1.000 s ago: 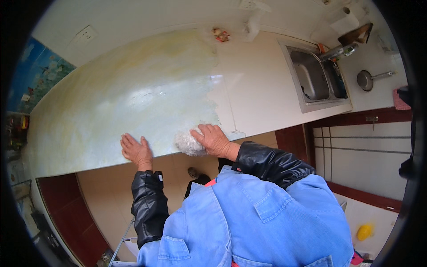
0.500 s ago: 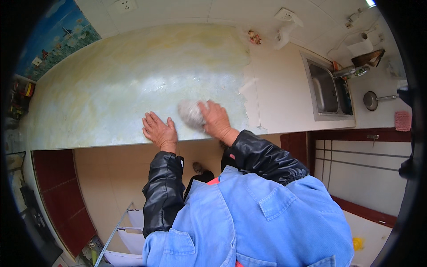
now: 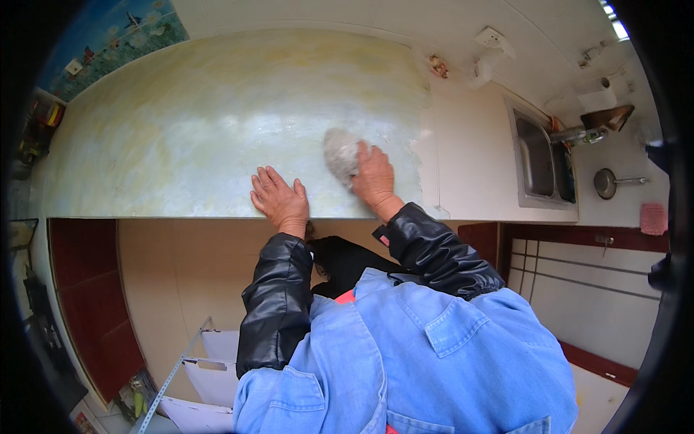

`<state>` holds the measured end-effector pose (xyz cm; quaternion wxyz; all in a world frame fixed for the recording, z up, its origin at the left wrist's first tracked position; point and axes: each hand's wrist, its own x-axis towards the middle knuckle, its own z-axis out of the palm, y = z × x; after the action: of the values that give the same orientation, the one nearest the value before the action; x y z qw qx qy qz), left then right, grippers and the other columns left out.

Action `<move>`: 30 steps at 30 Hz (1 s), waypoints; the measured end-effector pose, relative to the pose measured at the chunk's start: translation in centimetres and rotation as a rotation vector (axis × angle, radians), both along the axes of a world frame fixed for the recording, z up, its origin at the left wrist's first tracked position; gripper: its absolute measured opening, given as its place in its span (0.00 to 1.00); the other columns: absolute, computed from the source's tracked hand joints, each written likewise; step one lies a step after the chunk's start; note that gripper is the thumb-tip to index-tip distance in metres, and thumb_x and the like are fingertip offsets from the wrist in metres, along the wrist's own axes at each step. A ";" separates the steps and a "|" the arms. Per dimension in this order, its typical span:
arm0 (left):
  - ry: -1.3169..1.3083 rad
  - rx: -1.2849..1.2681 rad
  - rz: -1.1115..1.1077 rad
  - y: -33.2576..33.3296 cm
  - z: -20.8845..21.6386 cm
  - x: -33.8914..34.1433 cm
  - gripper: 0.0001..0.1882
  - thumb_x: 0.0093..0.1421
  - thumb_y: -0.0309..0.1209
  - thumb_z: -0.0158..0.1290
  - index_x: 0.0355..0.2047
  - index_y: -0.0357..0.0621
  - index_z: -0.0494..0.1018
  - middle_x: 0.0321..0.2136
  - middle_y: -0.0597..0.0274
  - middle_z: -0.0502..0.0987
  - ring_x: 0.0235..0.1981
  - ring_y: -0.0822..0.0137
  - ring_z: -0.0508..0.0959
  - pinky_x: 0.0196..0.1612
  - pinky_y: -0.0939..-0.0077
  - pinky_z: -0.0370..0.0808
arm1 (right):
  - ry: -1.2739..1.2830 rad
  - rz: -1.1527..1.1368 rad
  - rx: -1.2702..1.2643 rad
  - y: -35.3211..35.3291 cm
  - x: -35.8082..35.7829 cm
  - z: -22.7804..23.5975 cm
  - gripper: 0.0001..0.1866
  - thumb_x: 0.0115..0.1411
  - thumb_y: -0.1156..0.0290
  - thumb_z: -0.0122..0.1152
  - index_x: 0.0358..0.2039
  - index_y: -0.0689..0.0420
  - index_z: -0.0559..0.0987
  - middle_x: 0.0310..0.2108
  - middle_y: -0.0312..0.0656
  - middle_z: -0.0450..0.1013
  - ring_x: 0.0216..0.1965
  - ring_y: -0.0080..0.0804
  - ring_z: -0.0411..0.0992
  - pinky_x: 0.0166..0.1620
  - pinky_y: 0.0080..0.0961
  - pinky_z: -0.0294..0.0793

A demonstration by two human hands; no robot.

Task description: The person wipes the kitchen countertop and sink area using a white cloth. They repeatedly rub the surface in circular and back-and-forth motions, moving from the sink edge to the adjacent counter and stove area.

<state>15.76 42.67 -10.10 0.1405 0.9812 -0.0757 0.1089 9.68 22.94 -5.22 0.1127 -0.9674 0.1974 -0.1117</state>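
A green, yellow and pale-blue mottled covering (image 3: 210, 94) lies over most of the long counter, its right edge uneven. On it, near the front edge, my left hand (image 3: 280, 202) rests flat with fingers and thumb spread, holding nothing. My right hand (image 3: 376, 181) is closed on a crumpled grey-white rag (image 3: 340, 153), pressed against the covering to the right of my left hand. The rag is slightly blurred, and part of it is hidden under my fingers. Small shiny wet-looking spots show on the covering around it.
Bare cream countertop (image 3: 470, 145) continues right to a steel sink (image 3: 533, 155) with a faucet (image 3: 578, 135). Beyond are a small pan (image 3: 606, 184) and a pink cloth (image 3: 654, 218). A small reddish object (image 3: 438, 66) sits by the back wall. White bins (image 3: 210, 382) stand below left.
My right hand has slid the rag a little farther from the counter's front edge. The left hand stays flat in about the same place, while the whole view has shifted.
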 end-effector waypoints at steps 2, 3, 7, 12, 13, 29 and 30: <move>0.014 -0.006 0.004 0.0 0.2 0.0 0.41 0.60 0.46 0.56 0.68 0.36 0.58 0.69 0.48 0.57 0.71 0.46 0.53 0.70 0.43 0.48 | 0.034 0.162 0.028 2.8 1.3 0.4 0.41 0.44 0.69 0.70 0.62 0.54 0.69 0.47 0.53 0.69 0.45 0.54 0.71 0.44 0.48 0.75; 0.011 -0.003 0.007 0.0 0.3 0.0 0.42 0.60 0.46 0.56 0.68 0.36 0.58 0.69 0.48 0.57 0.71 0.46 0.53 0.70 0.43 0.48 | 0.004 0.257 0.031 3.7 1.8 0.5 0.42 0.43 0.69 0.71 0.62 0.54 0.69 0.47 0.53 0.70 0.46 0.55 0.71 0.44 0.47 0.75; 0.048 0.009 0.008 -0.3 0.9 -0.2 0.42 0.59 0.46 0.56 0.68 0.36 0.58 0.70 0.48 0.56 0.72 0.46 0.52 0.70 0.43 0.48 | -0.015 0.220 0.091 3.0 4.2 1.1 0.40 0.44 0.71 0.69 0.61 0.52 0.69 0.47 0.52 0.70 0.47 0.55 0.72 0.45 0.47 0.76; -0.006 0.038 -0.038 -0.7 0.9 -0.6 0.38 0.60 0.46 0.55 0.68 0.43 0.61 0.69 0.46 0.56 0.71 0.44 0.52 0.68 0.38 0.48 | 0.044 -0.002 0.150 1.1 7.2 1.4 0.41 0.45 0.71 0.69 0.63 0.49 0.68 0.48 0.51 0.69 0.49 0.53 0.71 0.47 0.47 0.77; 0.005 0.042 -0.040 -0.7 0.9 -0.6 0.38 0.60 0.46 0.55 0.68 0.45 0.61 0.69 0.45 0.56 0.71 0.43 0.51 0.68 0.37 0.48 | 0.016 0.115 0.177 1.8 7.5 1.3 0.40 0.45 0.71 0.69 0.62 0.49 0.68 0.48 0.51 0.69 0.48 0.53 0.71 0.47 0.47 0.76; 0.035 0.003 -0.070 -1.1 1.3 -0.8 0.37 0.59 0.45 0.55 0.68 0.49 0.62 0.70 0.38 0.53 0.72 0.39 0.49 0.68 0.37 0.47 | -0.032 0.023 0.062 0.5 10.7 1.0 0.41 0.45 0.69 0.71 0.62 0.51 0.67 0.45 0.53 0.71 0.46 0.54 0.72 0.45 0.47 0.76; 0.030 -0.004 -0.077 -1.1 1.2 -0.8 0.37 0.59 0.45 0.55 0.68 0.48 0.62 0.70 0.38 0.53 0.72 0.38 0.49 0.68 0.37 0.47 | -0.103 0.138 0.030 1.6 10.2 0.9 0.41 0.45 0.69 0.71 0.62 0.52 0.68 0.45 0.53 0.71 0.46 0.54 0.72 0.46 0.47 0.76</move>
<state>14.98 41.54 -8.87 0.1478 0.9787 -0.1112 0.0890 19.85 24.57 -4.29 0.1445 -0.9698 0.1261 -0.1506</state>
